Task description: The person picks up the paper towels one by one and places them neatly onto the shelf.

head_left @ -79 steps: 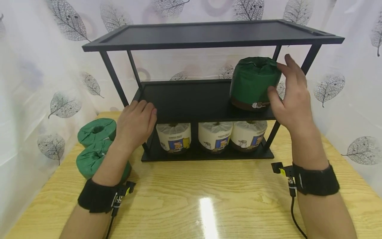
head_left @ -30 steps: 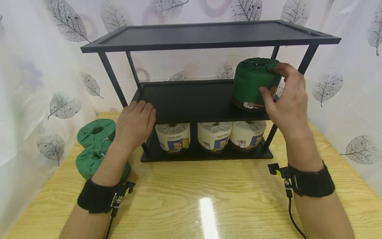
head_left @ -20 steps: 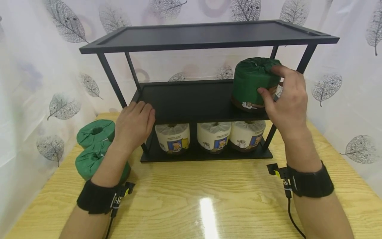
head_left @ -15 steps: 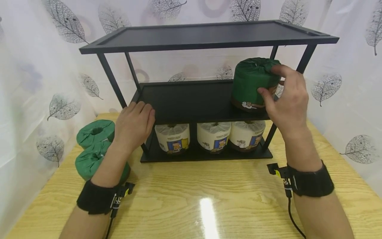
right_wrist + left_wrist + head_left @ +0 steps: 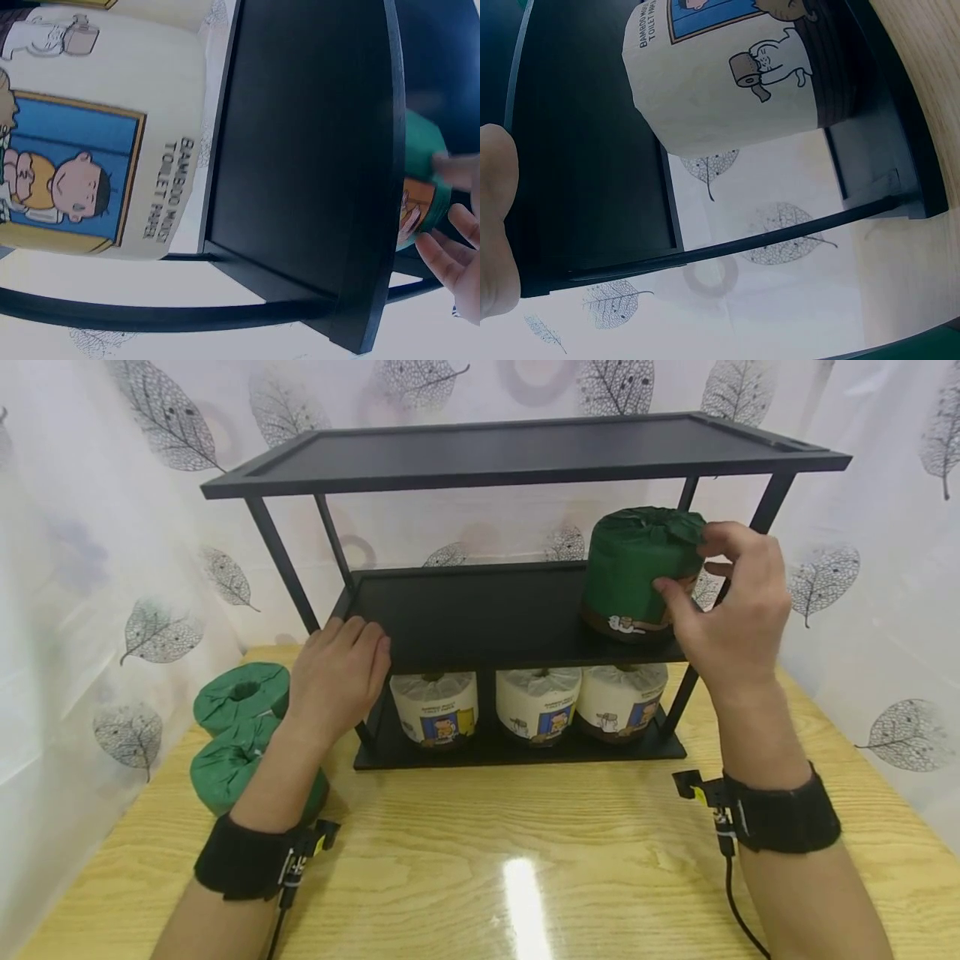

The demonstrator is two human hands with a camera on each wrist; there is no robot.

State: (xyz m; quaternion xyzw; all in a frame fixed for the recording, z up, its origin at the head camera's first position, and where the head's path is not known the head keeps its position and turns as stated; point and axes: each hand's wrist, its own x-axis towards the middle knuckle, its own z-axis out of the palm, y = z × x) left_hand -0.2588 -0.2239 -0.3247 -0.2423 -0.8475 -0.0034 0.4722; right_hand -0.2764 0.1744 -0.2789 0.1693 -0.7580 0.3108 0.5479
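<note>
A black shelf rack [image 5: 480, 653] stands on the wooden table. My left hand [image 5: 341, 668] grips the front left corner of its middle shelf, fingertips hidden beyond the edge. On the right end of that shelf a toilet paper roll in green wrapping [image 5: 641, 572] stands upright. My right hand [image 5: 738, 597] is at the roll's right side, thumb tip overlapping its front and the bent fingers loosely spread by its top edge. In the right wrist view the fingertips [image 5: 442, 259] show beside the green roll, part of the hand blurred.
On the bottom shelf stand three cream toilet paper rolls [image 5: 435, 706]. Two more green-wrapped rolls, a rear one [image 5: 240, 693] and a front one [image 5: 225, 768], sit on the table [image 5: 480, 860] left of the rack. Behind hangs a leaf-patterned curtain [image 5: 157, 635].
My right hand first closed on the green roll, which turned slightly; since half a second ago its fingers have loosened and shifted right off the top. My left hand keeps its place.
</note>
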